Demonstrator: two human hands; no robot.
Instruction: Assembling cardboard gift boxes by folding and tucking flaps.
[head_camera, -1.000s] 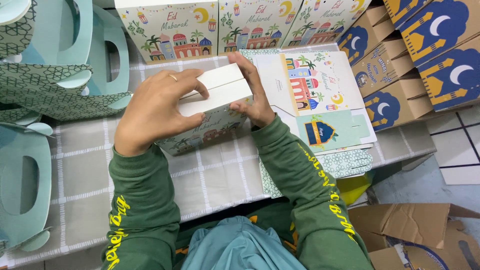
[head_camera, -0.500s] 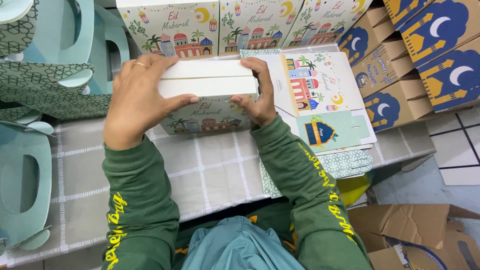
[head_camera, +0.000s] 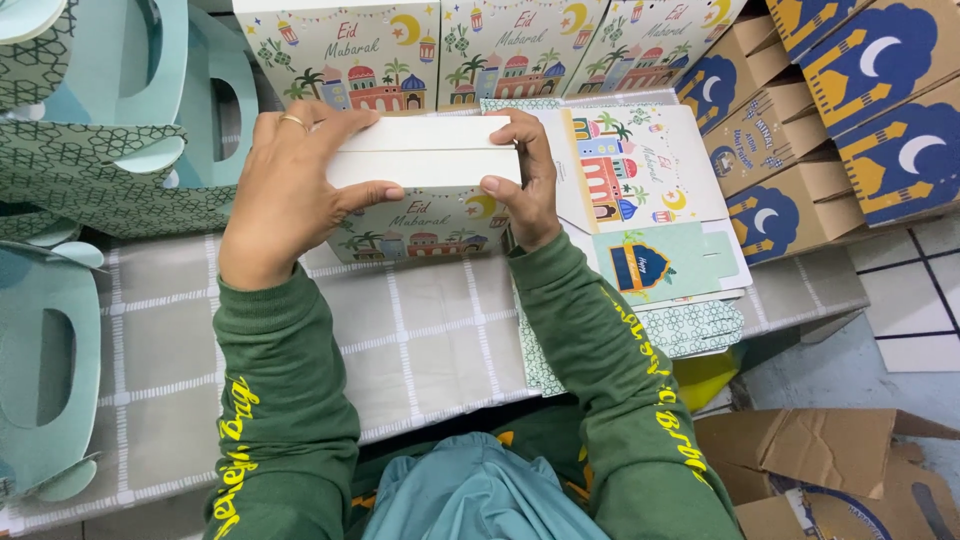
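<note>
Gift box (head_camera: 420, 190): on the checked worktop (head_camera: 420, 330), white flaps uppermost, level now; a second ago it was tilted.
Left hand (head_camera: 285, 195): grip clamped on box's left end, thumb now along the front.
Right hand (head_camera: 525, 185): grip clamped on right end, unchanged.

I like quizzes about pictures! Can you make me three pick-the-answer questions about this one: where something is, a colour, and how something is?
1. Where does the stack of flat unfolded boxes lie?
A. beside the right hand
B. on the floor
C. under the left hand

2. What colour are the sleeves?
A. red
B. green
C. white

3. How are the top flaps of the held box?
A. torn off
B. standing wide open
C. folded down flat

Answers: 1 A, the stack lies on the table beside that hand. 2 B, both are green with yellow lettering. 3 C, the white flaps lie flat between both hands.
</note>
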